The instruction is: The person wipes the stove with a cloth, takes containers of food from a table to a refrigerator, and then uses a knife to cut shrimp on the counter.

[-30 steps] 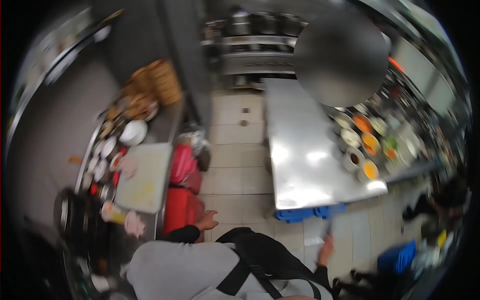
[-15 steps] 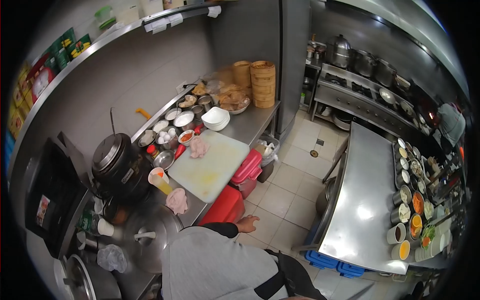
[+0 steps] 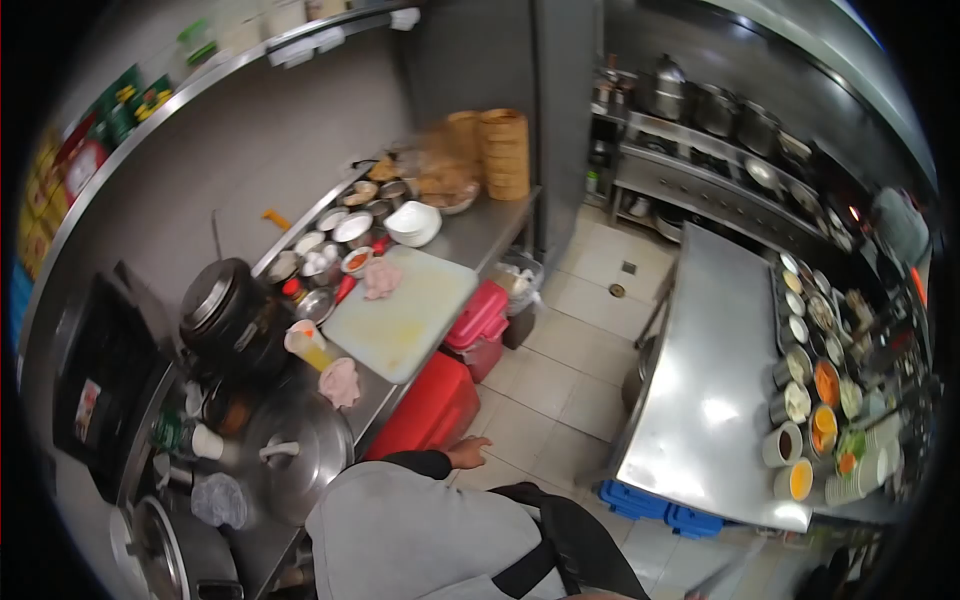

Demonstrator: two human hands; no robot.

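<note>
My left hand (image 3: pixel 466 453), in a black sleeve (image 3: pixel 425 462) under a grey shirt (image 3: pixel 430 520), hangs low beside the counter. Its fingers are loosely extended, with nothing visible in them. Nearest to it is a red bin (image 3: pixel 425 405) under the counter edge. Above the bin lies a white cutting board (image 3: pixel 405 315) with yellow stains and a pink cloth (image 3: pixel 381 278) on its far corner. Another pink cloth (image 3: pixel 339 382) rests by a cup of yellow liquid (image 3: pixel 308 343). My right hand is not visible; a thin skin-coloured sliver at the bottom edge cannot be identified.
A steel table (image 3: pixel 690 390) stands on the right, bearing several food containers. Tiled floor (image 3: pixel 545 375) runs between it and the counter. Stoves (image 3: pixel 690 180) line the back, where another person (image 3: pixel 902 222) stands. A large lidded pot (image 3: pixel 300 460) sits at near left.
The whole view has shifted slightly left. My left hand remains low near the red bin, its fingers less spread than before.
</note>
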